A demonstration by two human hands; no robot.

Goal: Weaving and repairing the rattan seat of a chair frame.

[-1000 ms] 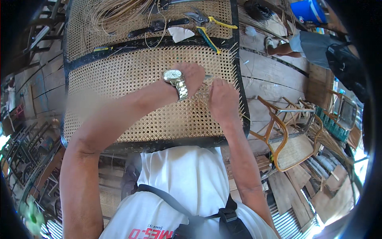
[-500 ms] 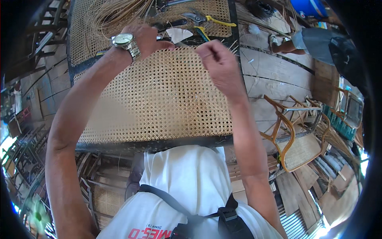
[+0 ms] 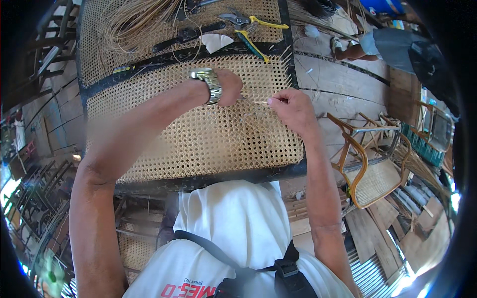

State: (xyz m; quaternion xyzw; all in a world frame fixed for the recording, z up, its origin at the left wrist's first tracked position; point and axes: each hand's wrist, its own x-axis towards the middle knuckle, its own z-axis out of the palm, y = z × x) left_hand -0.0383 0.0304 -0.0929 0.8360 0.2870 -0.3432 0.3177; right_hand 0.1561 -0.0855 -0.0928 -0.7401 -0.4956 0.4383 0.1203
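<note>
A woven cane panel (image 3: 198,144) in a dark frame lies before me, its open weave showing small holes. Over its upper middle, my left hand (image 3: 229,87) is closed, with a watch on its wrist. A small dark tip peeks out by its fingers; what it belongs to is hidden. To the right, my right hand (image 3: 294,110) pinches a thin pale cane strand (image 3: 261,102) that points toward my left hand. Loose strand ends stick out along the panel's upper right edge.
Beyond the frame's crossbar lie yellow-handled pruning shears (image 3: 241,21), a dark-handled tool (image 3: 186,36), a white scrap (image 3: 216,42) and a bundle of cane strands (image 3: 134,25). A wooden chair frame (image 3: 365,164) stands at right. Another person's leg (image 3: 353,52) shows at upper right.
Both hands have come nearer to me, from the panel's far edge to over its weave. My left hand also shifted right. The shears and the dark-handled tool are now less covered.
</note>
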